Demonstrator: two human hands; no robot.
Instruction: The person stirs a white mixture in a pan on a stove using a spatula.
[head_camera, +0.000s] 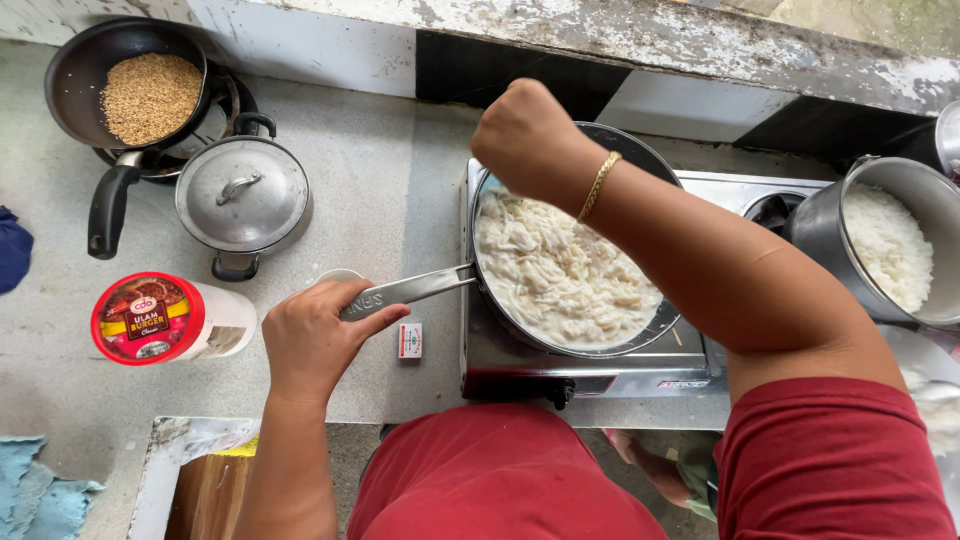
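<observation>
At the centre of the frame, the left hand (318, 335) is gripping the metal handle (420, 287) of the pan (570, 270) of soft, wet white shreds on the stove (500, 360), likely heavy and sloshy, best steadied by that handle, while the right hand (525, 135) is closing its fingers on a utensil, hardly visible, above the pan's upper-left rim.

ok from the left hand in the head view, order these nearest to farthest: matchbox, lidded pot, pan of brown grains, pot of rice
1. matchbox, just right of the left hand
2. lidded pot, above it on the counter
3. pan of brown grains, far upper left
4. pot of rice, far right
</observation>
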